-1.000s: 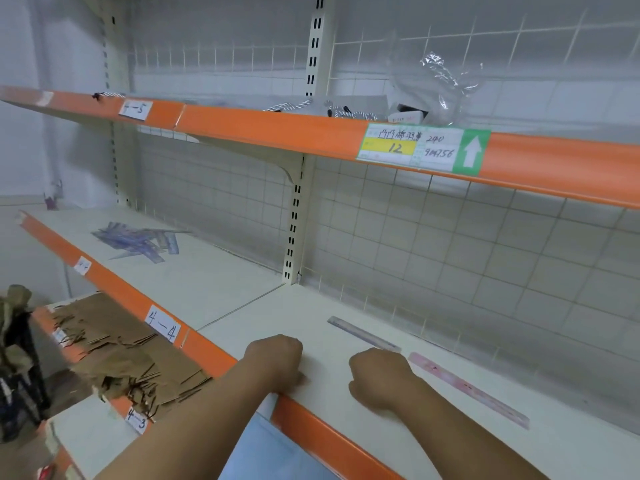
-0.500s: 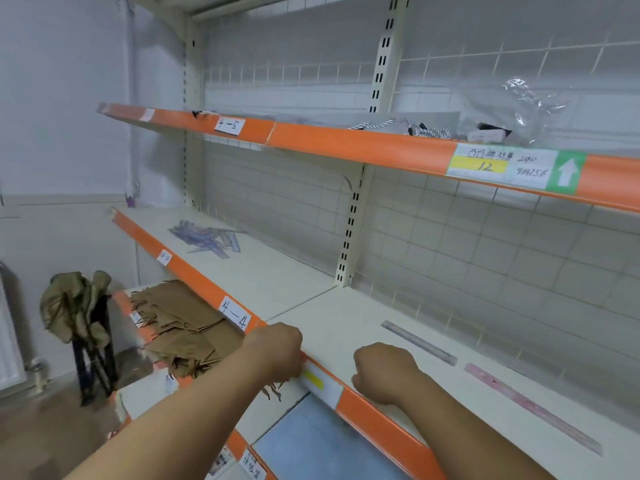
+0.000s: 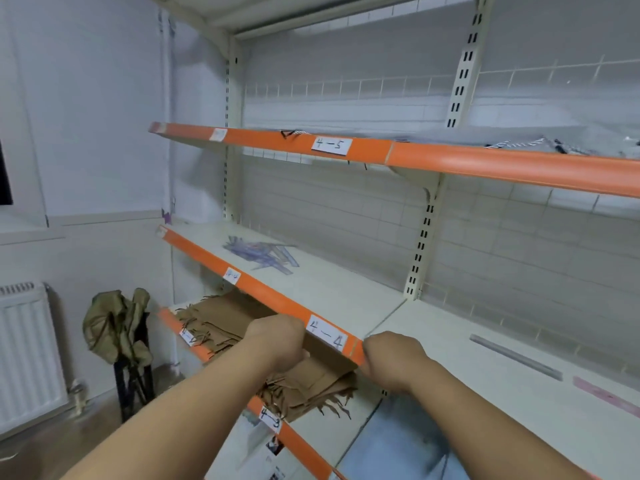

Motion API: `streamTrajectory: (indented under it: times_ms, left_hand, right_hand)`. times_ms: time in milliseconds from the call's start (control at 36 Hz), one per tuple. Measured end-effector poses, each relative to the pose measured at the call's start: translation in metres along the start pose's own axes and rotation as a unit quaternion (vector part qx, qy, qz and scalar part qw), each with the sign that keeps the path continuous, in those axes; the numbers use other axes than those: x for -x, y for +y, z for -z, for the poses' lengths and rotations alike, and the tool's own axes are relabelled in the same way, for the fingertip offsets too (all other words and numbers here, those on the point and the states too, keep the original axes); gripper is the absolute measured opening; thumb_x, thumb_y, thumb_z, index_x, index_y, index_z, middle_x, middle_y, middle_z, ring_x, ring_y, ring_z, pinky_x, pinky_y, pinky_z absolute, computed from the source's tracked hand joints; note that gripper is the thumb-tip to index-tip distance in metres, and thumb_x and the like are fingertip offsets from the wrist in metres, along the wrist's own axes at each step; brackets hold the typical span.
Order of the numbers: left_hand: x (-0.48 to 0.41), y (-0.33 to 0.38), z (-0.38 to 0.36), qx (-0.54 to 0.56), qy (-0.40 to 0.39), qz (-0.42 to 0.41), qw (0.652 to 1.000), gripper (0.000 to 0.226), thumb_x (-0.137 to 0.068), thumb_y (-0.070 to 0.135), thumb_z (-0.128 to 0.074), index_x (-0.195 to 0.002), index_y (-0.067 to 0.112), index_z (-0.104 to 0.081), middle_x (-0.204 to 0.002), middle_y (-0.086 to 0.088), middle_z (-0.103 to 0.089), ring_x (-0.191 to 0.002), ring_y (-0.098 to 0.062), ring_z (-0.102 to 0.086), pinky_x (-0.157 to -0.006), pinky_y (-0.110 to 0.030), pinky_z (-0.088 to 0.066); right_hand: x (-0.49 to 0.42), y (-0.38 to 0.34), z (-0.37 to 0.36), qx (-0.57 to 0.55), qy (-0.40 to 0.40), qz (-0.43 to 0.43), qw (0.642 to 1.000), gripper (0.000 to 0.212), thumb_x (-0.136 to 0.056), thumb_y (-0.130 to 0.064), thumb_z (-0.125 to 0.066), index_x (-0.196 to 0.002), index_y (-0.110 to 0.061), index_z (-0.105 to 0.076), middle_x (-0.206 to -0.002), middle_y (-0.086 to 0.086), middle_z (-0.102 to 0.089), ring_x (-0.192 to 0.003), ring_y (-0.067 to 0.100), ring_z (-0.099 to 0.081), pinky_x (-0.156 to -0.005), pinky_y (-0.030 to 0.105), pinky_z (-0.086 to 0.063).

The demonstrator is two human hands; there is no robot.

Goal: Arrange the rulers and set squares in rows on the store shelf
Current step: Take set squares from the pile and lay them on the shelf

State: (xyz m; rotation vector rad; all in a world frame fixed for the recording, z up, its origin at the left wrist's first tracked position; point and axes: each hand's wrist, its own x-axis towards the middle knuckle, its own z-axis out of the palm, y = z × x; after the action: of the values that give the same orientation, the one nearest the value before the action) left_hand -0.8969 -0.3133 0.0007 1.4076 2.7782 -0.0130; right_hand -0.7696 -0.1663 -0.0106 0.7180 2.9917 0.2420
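Entry: shelf [image 3: 346, 292] marked "4-4" [image 3: 327, 337], stocking in progress.

1. Left hand [image 3: 277, 341]: I am seeing it from the back, hanging just in front of the shelf's orange edge [image 3: 270, 292]. Its fingers are curling under into a fist, with nothing showing in them.
2. Right hand [image 3: 394, 362]: it is sitting at the same edge, just right of the label. It is likewise making a fist with nothing visible in it. I cannot tell whether it is touching the edge.
3. Heap of rulers and set squares [image 3: 259, 252]: clear bluish pieces are lying crossed over one another on the left bay, well apart from both hands.
4. Grey ruler [image 3: 516, 356] and pink ruler [image 3: 606, 396]: they are lying flat on the right bay, roughly end to end with a gap between, near the wire back.

Step in hand: I am judging the row barely begun, with both hands free and heading for a fresh piece.

Next move: I am planning a reach left and back to the heap. There I am lifting one piece by its edge, since they are thin and overlapping. Then I am carrying it right and laying it parallel to the grey ruler.

Surroundings and obstructions:
- Upright post [image 3: 420, 244] is standing at the back between the two bays.
- Upper shelf "4-5" [image 3: 331, 145] is overhanging the reach.
- Brown paper bags [image 3: 221, 323] are sprawling on the shelf below, under my left wrist.
- Radiator [image 3: 24, 348] and an olive cloth on a black stand [image 3: 117, 327] are standing off to the left, clear of the work.
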Motion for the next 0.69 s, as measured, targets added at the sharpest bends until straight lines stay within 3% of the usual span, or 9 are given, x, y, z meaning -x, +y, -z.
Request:
streamTrajectory:
  times_ms: [83, 194, 444, 556, 694]
  left_hand:
    - [0.003, -0.030, 0.002, 0.000, 0.004, 0.004, 1.000, 0.027, -0.095, 0.040, -0.051, -0.103, 0.014, -0.054, -0.107, -0.004, -0.058, -0.102, -0.023, -0.056, -0.075, -0.033, -0.043]
    - [0.005, -0.064, 0.000, 0.002, 0.003, 0.019, 1.000, 0.023, -0.095, 0.038, -0.051, -0.085, 0.018, -0.047, -0.087, 0.002, -0.051, -0.084, -0.020, -0.051, -0.066, -0.031, -0.040]
    - [-0.009, -0.126, -0.002, -0.003, 0.011, 0.044, 0.999, 0.032, -0.094, 0.045, -0.051, -0.078, 0.018, -0.044, -0.078, 0.004, -0.046, -0.081, -0.019, -0.051, -0.067, -0.031, -0.044]
    - [-0.023, -0.147, 0.001, 0.001, -0.002, 0.061, 0.998, 0.033, -0.093, 0.047, -0.053, -0.082, 0.016, -0.047, -0.094, -0.004, -0.058, -0.095, -0.023, -0.058, -0.070, -0.032, -0.043]
    - [-0.053, -0.175, 0.003, -0.001, 0.009, 0.076, 0.997, 0.027, -0.092, 0.045, -0.052, -0.085, 0.020, -0.046, -0.094, 0.000, -0.055, -0.088, -0.020, -0.054, -0.073, -0.032, -0.046]
  right_hand:
    - [-0.013, -0.028, 0.002, -0.002, 0.003, 0.004, 1.000, 0.024, -0.090, -0.026, -0.047, -0.107, -0.013, -0.058, -0.110, 0.009, -0.060, -0.094, 0.029, -0.056, -0.066, 0.028, -0.034]
    - [-0.029, -0.059, 0.009, -0.004, 0.010, 0.019, 1.000, 0.021, -0.090, -0.025, -0.047, -0.105, -0.015, -0.058, -0.097, 0.008, -0.055, -0.084, 0.026, -0.049, -0.059, 0.026, -0.031]
    - [-0.082, -0.111, 0.025, 0.008, 0.010, 0.061, 0.998, 0.024, -0.093, -0.023, -0.045, -0.105, -0.012, -0.061, -0.093, 0.007, -0.054, -0.083, 0.023, -0.048, -0.068, 0.029, -0.038]
    - [-0.114, -0.129, 0.027, 0.007, 0.012, 0.077, 0.997, 0.024, -0.093, -0.022, -0.046, -0.108, -0.011, -0.061, -0.103, 0.009, -0.060, -0.093, 0.027, -0.056, -0.068, 0.029, -0.036]
    - [-0.163, -0.146, 0.029, -0.002, 0.024, 0.099, 0.995, 0.023, -0.094, -0.025, -0.048, -0.108, -0.011, -0.060, -0.107, 0.009, -0.060, -0.088, 0.025, -0.052, -0.069, 0.029, -0.037]
